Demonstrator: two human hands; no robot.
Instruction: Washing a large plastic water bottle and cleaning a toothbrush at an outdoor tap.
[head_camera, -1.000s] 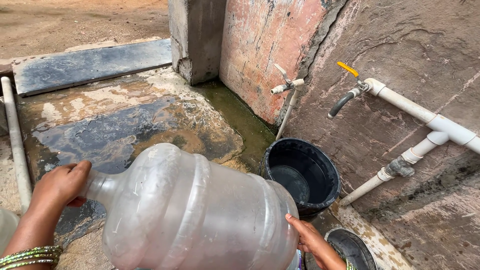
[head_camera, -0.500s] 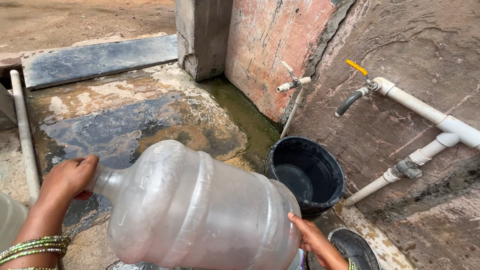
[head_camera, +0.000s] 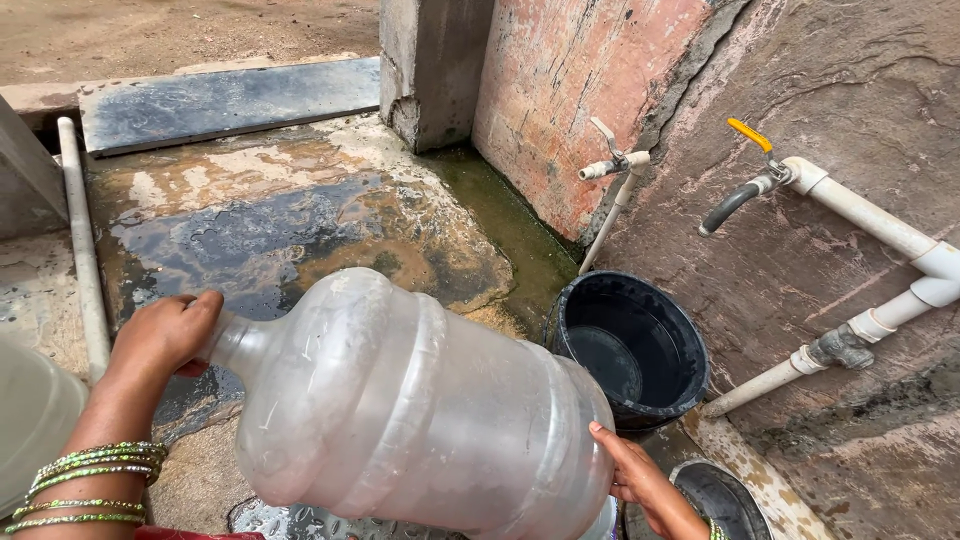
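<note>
A large clear plastic water jug (head_camera: 420, 410) lies on its side in my hands, neck pointing left. My left hand (head_camera: 160, 335), with green bangles on the wrist, is closed over the jug's mouth and neck. My right hand (head_camera: 640, 480) presses against the jug's base at the lower right. Just beyond the base stands a black bucket (head_camera: 575, 330) with a little water in it, under a wall.
A tap with a yellow handle (head_camera: 745, 170) on white pipes (head_camera: 880, 225) juts from the right wall; a smaller white tap (head_camera: 615, 165) stands left of it. Wet stone slab (head_camera: 280, 230) ahead, a white pipe (head_camera: 80, 240) along the left, a dark lid (head_camera: 725, 495) at bottom right.
The jug has risen slightly and shifted right in view, with both hands still on it. The view has moved a little left and down.
</note>
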